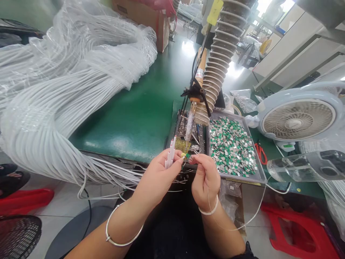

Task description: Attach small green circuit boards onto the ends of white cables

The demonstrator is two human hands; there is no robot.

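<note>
My left hand [157, 174] is closed, its thumb and fingertips pinched together. Several short white cable ends [170, 155] with reddish tips stick up between its fingers. At its fingertips is a small green circuit board [188, 155], right below the tip of a soldering iron [190, 120] fixed point-down. Whether the tip touches the board I cannot tell. My right hand [206, 178] pinches a thin wire, apparently solder wire [229, 229], close to the board's right side. That wire loops down past the wrist and off to the right.
A grey tray [261, 172] of small green-and-metal connectors stands at the right, with red-handled pliers [261, 153], a bottle [296, 167] and a fan [298, 115] beyond. A ribbed hose [223, 46] hangs above. Bundled white cables [67, 90] cover the left of the green bench [129, 118].
</note>
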